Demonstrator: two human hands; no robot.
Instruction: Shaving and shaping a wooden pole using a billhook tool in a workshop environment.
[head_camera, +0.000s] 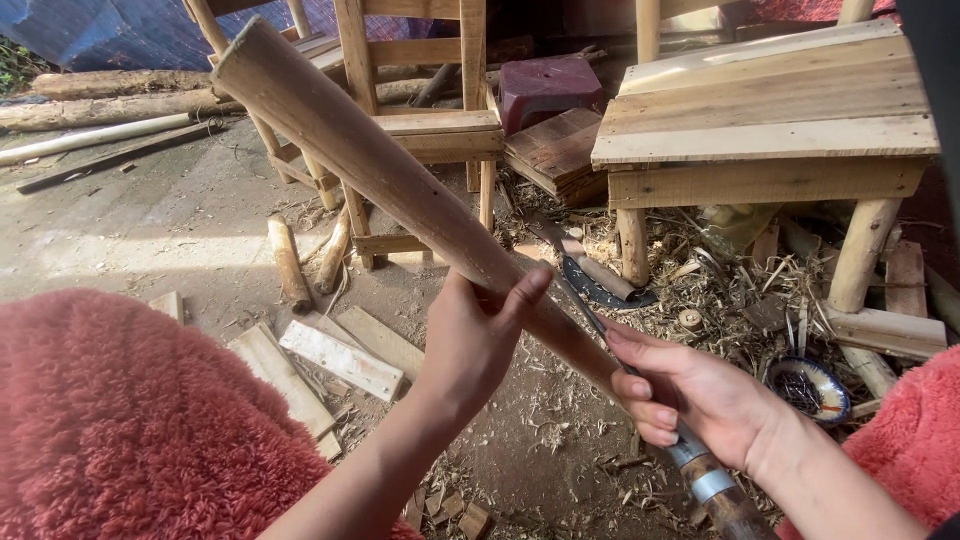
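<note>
No package, label, sign or screen showed anywhere in the view.

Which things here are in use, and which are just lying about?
In use:
- wooden pole, gripped by the left hand
- metal-bladed tool with wooden handle, held by the right hand against the pole

Lying about:
- offcut boards on the ground
- short logs
- hatchet in the shavings
- small bowl
- wooden table
- unfinished chair frame
</note>
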